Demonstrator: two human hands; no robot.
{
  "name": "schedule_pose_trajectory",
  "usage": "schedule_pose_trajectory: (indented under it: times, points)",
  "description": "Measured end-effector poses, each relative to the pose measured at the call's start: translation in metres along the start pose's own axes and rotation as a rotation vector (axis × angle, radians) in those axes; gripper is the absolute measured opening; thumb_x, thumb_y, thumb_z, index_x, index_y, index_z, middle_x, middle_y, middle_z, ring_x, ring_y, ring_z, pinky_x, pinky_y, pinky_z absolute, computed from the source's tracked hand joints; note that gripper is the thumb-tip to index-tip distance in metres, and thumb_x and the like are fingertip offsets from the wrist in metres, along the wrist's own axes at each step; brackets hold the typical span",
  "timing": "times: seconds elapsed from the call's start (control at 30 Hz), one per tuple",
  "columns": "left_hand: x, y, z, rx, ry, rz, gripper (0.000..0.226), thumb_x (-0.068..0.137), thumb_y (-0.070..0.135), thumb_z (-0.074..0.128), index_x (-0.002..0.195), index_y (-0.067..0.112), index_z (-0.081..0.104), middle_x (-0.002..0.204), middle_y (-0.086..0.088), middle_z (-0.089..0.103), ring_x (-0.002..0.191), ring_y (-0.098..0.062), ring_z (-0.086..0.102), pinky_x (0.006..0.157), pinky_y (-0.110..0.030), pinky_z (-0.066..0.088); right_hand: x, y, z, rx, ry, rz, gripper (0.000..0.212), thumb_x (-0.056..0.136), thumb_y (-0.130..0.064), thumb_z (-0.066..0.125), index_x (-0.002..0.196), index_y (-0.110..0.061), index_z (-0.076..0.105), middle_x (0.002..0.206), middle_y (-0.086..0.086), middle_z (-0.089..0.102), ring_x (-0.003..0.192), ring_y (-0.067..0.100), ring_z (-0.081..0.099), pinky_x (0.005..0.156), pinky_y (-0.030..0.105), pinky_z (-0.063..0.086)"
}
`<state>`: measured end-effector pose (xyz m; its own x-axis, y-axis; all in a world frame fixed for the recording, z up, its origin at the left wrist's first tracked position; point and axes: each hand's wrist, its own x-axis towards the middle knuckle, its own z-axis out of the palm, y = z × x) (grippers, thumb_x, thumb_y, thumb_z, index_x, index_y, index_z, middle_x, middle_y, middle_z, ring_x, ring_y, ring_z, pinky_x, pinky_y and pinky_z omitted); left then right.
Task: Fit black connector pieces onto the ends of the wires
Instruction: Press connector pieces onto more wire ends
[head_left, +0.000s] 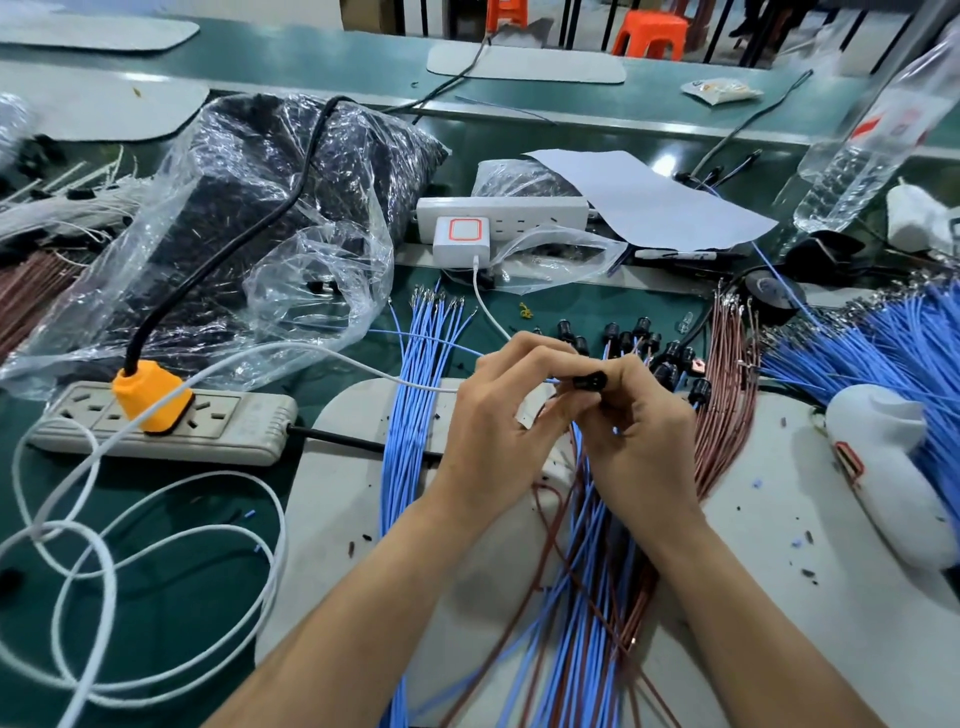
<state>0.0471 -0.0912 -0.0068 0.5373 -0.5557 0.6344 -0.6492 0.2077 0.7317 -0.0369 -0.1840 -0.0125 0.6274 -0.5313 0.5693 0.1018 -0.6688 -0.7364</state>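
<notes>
Black connector (589, 380), pinched in our right hand (636, 431).
Long axis crosswise, pointing at the blue wire end (555, 381) our left hand (493, 415) pinches (tip just beside it).

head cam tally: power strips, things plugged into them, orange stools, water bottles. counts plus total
Power strips: 2, beige power strip and white power strip
Plugged in: 2, orange plug and white charger
Orange stools: 2, full-view stool and cropped stool
Water bottle: 1
Total: 7
</notes>
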Motion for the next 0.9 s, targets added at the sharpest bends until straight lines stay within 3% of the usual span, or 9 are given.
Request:
schedule_pose_trajectory:
  times: [0.13,0.3,0.43,0.5,0.73,0.83,0.9]
  points:
    - [0.0001,0.002,0.0001,-0.032,0.002,-0.009,0.016,0.081,0.003,0.07,0.097,0.005,0.069,0.095,0.0,0.062,0.09,-0.012,0.062,0.082,-0.033,0.052,-0.0005,-0.0005,0.0003,0.057,-0.032,0.037,0.004,0.082,0.005,0.058,0.08,0.008,0.056,0.071,0.015,0.061,0.062,0.029,0.057,0.056,0.032,0.048]
    - [-0.001,0.0018,0.0001,-0.054,0.019,-0.021,0.017,0.082,0.001,0.067,0.099,0.003,0.069,0.095,-0.006,0.063,0.091,-0.012,0.062,0.084,-0.019,0.047,0.0034,0.0011,-0.0002,0.073,-0.071,0.07,0.011,0.081,0.014,0.062,0.079,0.005,0.056,0.074,-0.008,0.056,0.067,-0.002,0.057,0.062,0.007,0.042]
    - [-0.0031,0.0015,0.0019,-0.063,0.023,-0.023,0.019,0.082,-0.002,0.067,0.1,0.004,0.068,0.095,-0.005,0.063,0.091,-0.01,0.061,0.084,-0.017,0.046,0.0038,0.0038,-0.0004,0.052,-0.112,0.1,0.009,0.082,0.012,0.064,0.08,0.008,0.056,0.072,-0.005,0.058,0.068,0.01,0.057,0.059,0.012,0.044]
    - [-0.0035,0.0009,0.0032,-0.062,0.021,-0.017,0.021,0.081,-0.004,0.067,0.101,0.006,0.067,0.096,-0.002,0.063,0.092,-0.007,0.061,0.084,-0.015,0.045,0.005,0.0044,-0.001,0.047,-0.129,0.114,0.01,0.081,0.012,0.064,0.079,0.007,0.056,0.069,-0.006,0.057,0.065,0.008,0.055,0.057,0.012,0.042]
    - [-0.0029,-0.0041,0.0029,-0.144,-0.006,-0.094,0.02,0.085,0.0,0.064,0.103,0.011,0.063,0.094,0.001,0.065,0.09,-0.007,0.062,0.083,-0.021,0.048,0.0023,0.0021,0.0001,0.027,-0.123,0.179,0.04,0.079,0.012,0.066,0.069,-0.021,0.046,0.061,-0.013,0.051,0.055,-0.004,0.051,0.053,0.005,0.037]
    - [-0.002,-0.0052,0.0033,-0.227,0.022,-0.174,0.019,0.088,0.003,0.06,0.103,0.014,0.061,0.096,-0.005,0.068,0.091,-0.019,0.066,0.084,-0.036,0.053,0.0038,0.0002,-0.0007,0.041,-0.152,0.256,0.022,0.079,0.008,0.069,0.081,-0.012,0.06,0.075,-0.003,0.067,0.068,0.002,0.065,0.062,0.011,0.049]
    - [-0.0001,-0.006,0.0018,-0.291,0.08,-0.211,0.02,0.089,0.003,0.057,0.102,0.019,0.058,0.097,-0.003,0.068,0.093,-0.021,0.066,0.084,-0.037,0.054,0.0081,-0.0013,-0.0045,0.016,-0.1,0.287,0.023,0.079,0.009,0.065,0.091,-0.012,0.065,0.085,-0.001,0.07,0.08,0.009,0.068,0.075,0.019,0.052]
